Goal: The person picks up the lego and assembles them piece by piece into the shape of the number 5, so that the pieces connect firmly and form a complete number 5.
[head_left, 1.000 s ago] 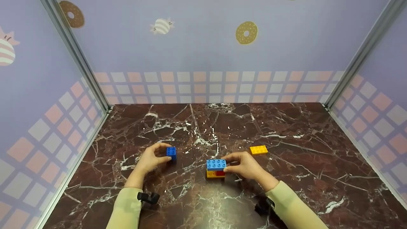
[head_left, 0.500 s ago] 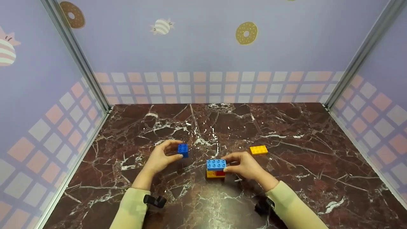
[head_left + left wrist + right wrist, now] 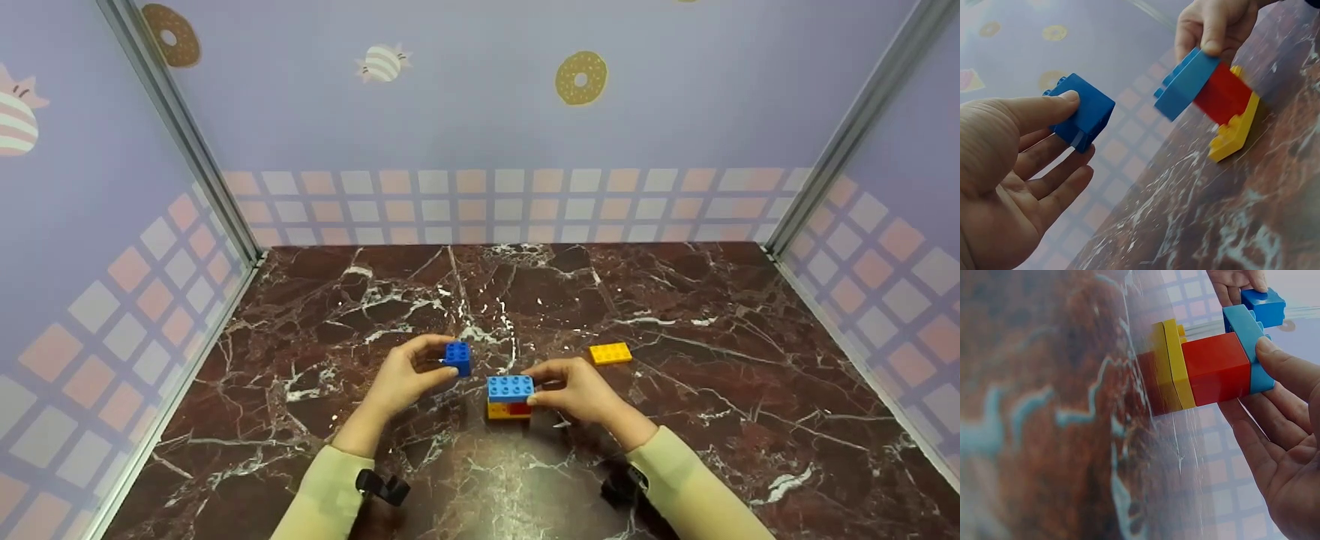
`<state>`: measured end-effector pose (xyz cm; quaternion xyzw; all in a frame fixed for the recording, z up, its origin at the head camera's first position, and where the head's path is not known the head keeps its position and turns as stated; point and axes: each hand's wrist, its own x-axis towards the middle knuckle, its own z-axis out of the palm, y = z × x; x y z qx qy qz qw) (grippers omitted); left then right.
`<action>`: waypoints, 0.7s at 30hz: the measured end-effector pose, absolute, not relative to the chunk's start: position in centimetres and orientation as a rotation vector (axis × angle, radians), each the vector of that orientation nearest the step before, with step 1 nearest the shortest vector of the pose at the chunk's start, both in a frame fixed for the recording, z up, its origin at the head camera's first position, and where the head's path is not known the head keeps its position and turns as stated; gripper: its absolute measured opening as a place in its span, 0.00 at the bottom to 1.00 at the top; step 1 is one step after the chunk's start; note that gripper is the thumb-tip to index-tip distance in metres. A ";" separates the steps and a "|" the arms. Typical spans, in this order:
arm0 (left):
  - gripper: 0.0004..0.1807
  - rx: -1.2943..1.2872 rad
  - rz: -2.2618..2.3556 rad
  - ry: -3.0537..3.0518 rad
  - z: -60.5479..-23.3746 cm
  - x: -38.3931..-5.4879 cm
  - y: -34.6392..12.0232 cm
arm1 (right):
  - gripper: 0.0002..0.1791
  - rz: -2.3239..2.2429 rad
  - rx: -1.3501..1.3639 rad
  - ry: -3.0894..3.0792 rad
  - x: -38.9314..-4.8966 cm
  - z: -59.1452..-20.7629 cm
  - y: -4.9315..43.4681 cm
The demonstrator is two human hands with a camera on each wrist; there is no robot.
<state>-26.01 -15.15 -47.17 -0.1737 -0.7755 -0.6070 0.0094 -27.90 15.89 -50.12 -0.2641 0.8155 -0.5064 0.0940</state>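
My left hand pinches a dark blue building block between thumb and fingers, held above the table to the left of a small stack. That stack has a yellow base plate, a red block on it, and a light blue brick across the top, overhanging the red one to the left. With thumb and fingers my right hand grips the right end of the light blue brick; the stack stands on the table. The dark blue block and the stack are apart.
A loose yellow brick lies on the table behind my right hand. The dark red marbled tabletop is bounded by patterned panels at the back and both sides.
My left hand has carried the dark blue block rightward, closer to the stack. My right hand and the stack have stayed in place.
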 end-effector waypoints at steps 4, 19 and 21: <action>0.25 -0.563 -1.915 -2.401 -47.2 -25.7 -14.3 | 0.18 -1.492 -0.783 2.435 -28.0 -50.3 15.9; 0.24 -0.562 -1.922 -2.363 -47.8 -25.0 -11.5 | 0.19 -1.527 -0.760 2.402 -27.8 -49.9 15.9; 0.24 -0.564 -1.899 -2.371 -48.1 -24.9 -11.2 | 0.20 -1.526 -0.770 2.400 -27.8 -50.0 15.9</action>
